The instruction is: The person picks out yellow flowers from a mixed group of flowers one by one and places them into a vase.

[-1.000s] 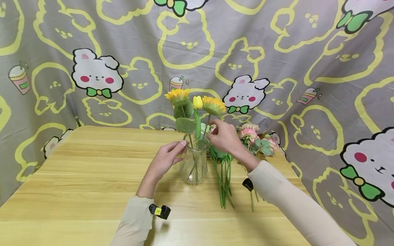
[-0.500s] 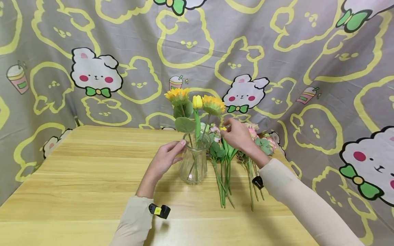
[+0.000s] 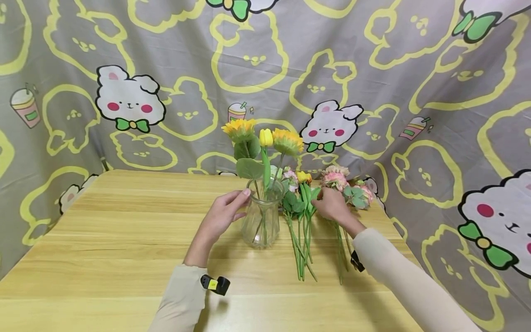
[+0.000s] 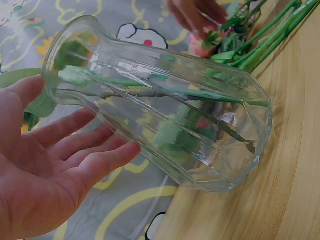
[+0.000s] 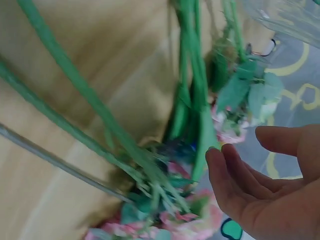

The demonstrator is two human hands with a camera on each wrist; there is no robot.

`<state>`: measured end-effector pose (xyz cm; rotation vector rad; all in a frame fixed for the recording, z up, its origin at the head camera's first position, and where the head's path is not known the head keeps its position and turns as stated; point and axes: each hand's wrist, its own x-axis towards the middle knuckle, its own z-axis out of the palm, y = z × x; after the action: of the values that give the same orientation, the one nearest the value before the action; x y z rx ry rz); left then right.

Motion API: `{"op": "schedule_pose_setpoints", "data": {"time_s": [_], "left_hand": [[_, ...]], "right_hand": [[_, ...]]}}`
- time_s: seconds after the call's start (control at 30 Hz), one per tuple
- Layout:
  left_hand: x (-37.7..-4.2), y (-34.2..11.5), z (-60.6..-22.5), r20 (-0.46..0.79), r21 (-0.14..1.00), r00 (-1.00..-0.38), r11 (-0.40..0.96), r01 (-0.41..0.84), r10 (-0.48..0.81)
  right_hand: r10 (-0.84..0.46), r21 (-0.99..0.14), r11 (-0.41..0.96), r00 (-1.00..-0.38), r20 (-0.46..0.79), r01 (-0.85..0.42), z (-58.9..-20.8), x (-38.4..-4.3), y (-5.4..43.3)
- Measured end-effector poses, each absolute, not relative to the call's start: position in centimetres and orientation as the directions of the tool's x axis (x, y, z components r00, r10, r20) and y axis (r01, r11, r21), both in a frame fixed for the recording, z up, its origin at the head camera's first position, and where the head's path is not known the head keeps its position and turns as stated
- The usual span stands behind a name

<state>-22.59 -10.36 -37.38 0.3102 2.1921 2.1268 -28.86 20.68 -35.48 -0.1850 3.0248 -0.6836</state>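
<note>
Head view is showing the left hand [image 3: 224, 212] resting its thumb on the vase [image 3: 272, 223], fingers relaxed; the vase is standing in from the far edge of the tabletop [image 3: 124, 230]. Toward the far right corner, the right hand [image 3: 333, 205], fingers parted and gripping nothing, is hovering beside tulips [image 3: 306, 200] and pink flowers [image 3: 336, 179]. Lifting these singly is probably avoiding tangles.

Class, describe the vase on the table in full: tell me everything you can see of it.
The vase is clear and colourless, apparently glass, with a rounded rim, a narrowed neck and a faceted body that widens below. It stands upright on the wooden table. Stems of two sunflower-like blooms and one yellow tulip show through its wall. The left hand appears to touch it, thumb at the rim, fingers along the side.
</note>
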Motion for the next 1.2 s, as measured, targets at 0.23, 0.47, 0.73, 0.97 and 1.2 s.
{"op": "schedule_pose_setpoints", "data": {"time_s": [0.23,0.47,0.73,0.97,1.2], "left_hand": [[-22.6,-10.4,-37.4,0.089,0.996,-0.977,0.015,0.094,0.194],[-22.7,-10.3,-37.4,0.087,0.996,-0.977,0.004,0.09,0.195],[-22.6,-10.4,-37.4,0.084,0.996,-0.977,0.001,0.086,0.198],[-22.7,-10.4,-37.4,0.076,0.997,-0.978,0.015,0.081,0.194],[-22.7,-10.4,-37.4,0.083,0.996,-0.977,0.009,0.087,0.194]], "right_hand": [[-0.08,-0.464,0.884,-0.995,-0.055,-0.045,-37.8,-29.4,20.8],[-0.085,-0.463,0.885,-0.995,-0.046,-0.054,-39.1,-29.3,20.6],[-0.049,-0.502,0.865,-0.995,-0.092,0.004,-40.4,-29.2,20.2],[-0.04,-0.53,0.848,-0.997,-0.063,0.0,-40.7,-29.3,20.1],[-0.025,-0.547,0.837,-0.997,-0.069,0.017,-40.7,-29.4,20.1]]}}
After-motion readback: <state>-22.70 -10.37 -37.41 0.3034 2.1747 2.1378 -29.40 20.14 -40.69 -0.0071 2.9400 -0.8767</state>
